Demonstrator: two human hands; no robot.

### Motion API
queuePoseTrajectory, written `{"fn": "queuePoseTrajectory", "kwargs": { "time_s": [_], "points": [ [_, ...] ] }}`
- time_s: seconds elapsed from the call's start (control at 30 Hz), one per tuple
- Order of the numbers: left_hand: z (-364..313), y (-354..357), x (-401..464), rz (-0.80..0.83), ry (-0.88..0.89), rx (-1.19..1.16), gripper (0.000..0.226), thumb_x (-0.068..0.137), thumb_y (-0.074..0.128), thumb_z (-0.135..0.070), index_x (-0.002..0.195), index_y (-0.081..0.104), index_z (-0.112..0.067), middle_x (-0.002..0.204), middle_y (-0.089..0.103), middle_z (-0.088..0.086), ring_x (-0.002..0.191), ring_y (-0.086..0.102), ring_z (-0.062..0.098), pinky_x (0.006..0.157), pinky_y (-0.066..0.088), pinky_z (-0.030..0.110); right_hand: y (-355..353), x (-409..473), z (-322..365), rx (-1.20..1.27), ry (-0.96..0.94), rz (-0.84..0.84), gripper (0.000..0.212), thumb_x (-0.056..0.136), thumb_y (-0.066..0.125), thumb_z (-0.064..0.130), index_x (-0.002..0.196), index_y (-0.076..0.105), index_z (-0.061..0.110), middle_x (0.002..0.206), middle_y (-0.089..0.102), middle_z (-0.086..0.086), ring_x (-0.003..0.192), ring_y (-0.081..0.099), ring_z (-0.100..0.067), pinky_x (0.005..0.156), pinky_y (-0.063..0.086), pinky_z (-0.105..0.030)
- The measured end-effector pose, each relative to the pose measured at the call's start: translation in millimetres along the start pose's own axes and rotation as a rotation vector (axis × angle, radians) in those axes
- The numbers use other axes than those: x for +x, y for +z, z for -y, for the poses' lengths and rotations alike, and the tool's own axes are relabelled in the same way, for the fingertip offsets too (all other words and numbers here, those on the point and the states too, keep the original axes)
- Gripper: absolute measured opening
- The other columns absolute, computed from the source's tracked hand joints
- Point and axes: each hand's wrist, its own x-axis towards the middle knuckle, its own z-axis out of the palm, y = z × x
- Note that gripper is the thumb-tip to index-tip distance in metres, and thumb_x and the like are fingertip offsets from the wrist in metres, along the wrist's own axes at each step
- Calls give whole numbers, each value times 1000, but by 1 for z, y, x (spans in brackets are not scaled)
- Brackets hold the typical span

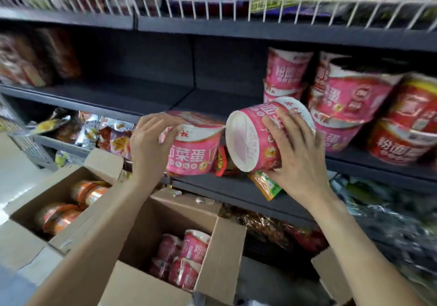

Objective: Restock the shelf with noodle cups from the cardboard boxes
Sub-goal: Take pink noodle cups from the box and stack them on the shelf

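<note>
Both hands are raised in front of the dark shelf (146, 97) at mid-frame, each with a pink noodle cup. The left hand (149, 144) curls its grip round the side of an upright cup (196, 147), lid on top. The right hand (298, 159) clamps its spread fingers over a second cup (255, 137) that is tipped on its side – its white base faces left, toward the first cup, and the two are just beside each other.

At the right of the frame, more pink cups (286, 73) stand stacked on the shelf, with red cups (411, 125) beside them at the far right.

Below, in the lower middle, an open cardboard box (220, 258) holds further pink cups (189, 256). To its left, another open box (30, 211) holds orange packs (61, 215) – what they are is blurred.
</note>
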Motion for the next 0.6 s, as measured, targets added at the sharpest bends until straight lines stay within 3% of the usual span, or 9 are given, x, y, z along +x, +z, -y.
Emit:
{"fn": "queuePoseTrajectory", "kwargs": {
  "time_s": [0.17, 0.3, 0.43, 0.5, 0.6],
  "points": [
    [-28, 83, 45, -133, 96, -84, 8, 85, 70, -13, 90, 75, -8, 89, 72, 1, 94, 55, 13, 88, 39, 11, -23, 21, -39, -150, -36, -62, 114, 52, 90, 36, 146, 26, 24, 152, 27, -8, 140, 21, -26, 99, 29, -60],
    [-40, 155, 50, 36, 48, -183, 8, 84, 69, -11, 89, 74, -9, 89, 72, 0, 91, 57, 15, 83, 44, 19, -23, 36, -62, -274, -56, -102, 114, 53, 90, 28, 147, 25, 24, 152, 28, -9, 141, 21, -26, 100, 27, -60],
    [-34, 187, 50, 364, -48, -227, 31, 88, 60, -2, 117, 66, -12, 122, 64, 3, 119, 52, 21, 99, 43, 34, -17, 60, -81, -434, -138, -126, 109, 60, 84, 9, 149, 23, 25, 154, 27, -10, 142, 19, -26, 101, 20, -58],
    [-28, 189, 55, 415, -43, -180, 40, 90, 58, -3, 129, 56, -10, 139, 51, 6, 135, 38, 22, 111, 32, 32, -13, 73, -88, -503, -229, -128, 104, 62, 75, -2, 149, 23, 25, 154, 28, -10, 142, 18, -26, 102, 16, -57],
    [-31, 171, 60, 410, -74, -182, 56, 93, 58, -17, 144, 36, -10, 151, 33, 6, 144, 19, 21, 115, 17, 31, -10, 90, -97, -635, -410, -101, 97, 65, 65, -6, 149, 29, 26, 153, 31, -11, 141, 22, -27, 103, 15, -58]
  ]
}}
